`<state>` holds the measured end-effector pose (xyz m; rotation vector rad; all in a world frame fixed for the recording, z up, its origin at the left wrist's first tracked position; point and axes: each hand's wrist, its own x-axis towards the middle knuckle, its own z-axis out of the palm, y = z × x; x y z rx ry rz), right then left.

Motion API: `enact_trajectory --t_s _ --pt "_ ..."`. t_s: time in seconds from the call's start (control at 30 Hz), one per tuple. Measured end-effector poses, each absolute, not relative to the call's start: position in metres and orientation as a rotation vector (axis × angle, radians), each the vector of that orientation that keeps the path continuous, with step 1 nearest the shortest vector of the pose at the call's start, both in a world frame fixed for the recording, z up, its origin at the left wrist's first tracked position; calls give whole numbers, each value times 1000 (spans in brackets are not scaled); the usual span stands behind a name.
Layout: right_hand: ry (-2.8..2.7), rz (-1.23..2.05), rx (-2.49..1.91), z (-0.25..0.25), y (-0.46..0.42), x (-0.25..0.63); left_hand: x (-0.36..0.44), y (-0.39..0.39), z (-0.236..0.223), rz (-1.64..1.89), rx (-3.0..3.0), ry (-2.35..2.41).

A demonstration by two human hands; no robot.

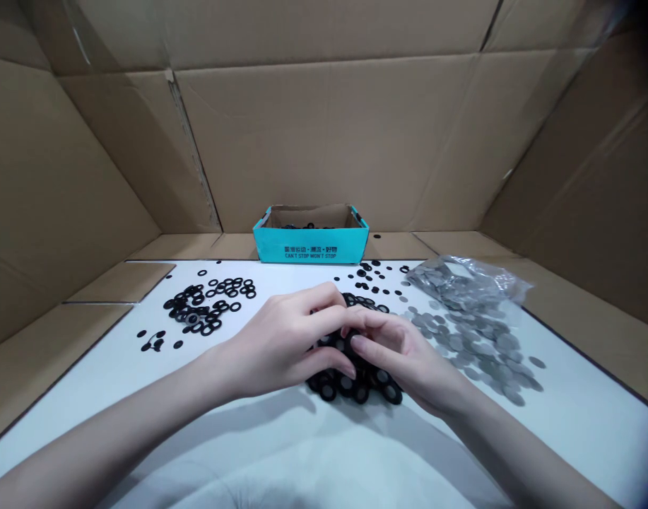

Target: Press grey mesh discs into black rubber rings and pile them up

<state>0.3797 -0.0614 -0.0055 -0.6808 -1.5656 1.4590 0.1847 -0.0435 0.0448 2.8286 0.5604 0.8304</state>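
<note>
My right hand (403,346) pinches a black ring (350,344) between thumb and fingers, just above a pile of black rings with grey centres (360,392). Beside it, my left hand (286,339) arches over the same pile. Its thumb is held apart from its curved fingers, and its fingertips meet those of my right hand. Both hands cover much of the pile. Loose black rings (235,307) with open centres lie to the left. On the right are spread thin grey discs (482,346).
A turquoise box (310,245) with black pieces inside stands at the back. A clear plastic bag (466,283) of grey discs lies at the right. Small black discs (375,289) are scattered behind my hands, others at far left. Cardboard walls (324,134) enclose the white table (90,396).
</note>
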Motion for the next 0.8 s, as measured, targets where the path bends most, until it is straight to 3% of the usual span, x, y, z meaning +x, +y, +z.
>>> enact_trajectory --t_s 0.2,0.5,0.8 --pt "-1699 1356 -692 -3 -61 380 186 -44 42 825 2896 628" --pt "-1842 1200 -710 -4 -64 380 184 -46 50 540 2776 624" --pt "-1822 1146 -734 -5 -63 378 185 -41 43 697 2988 629"
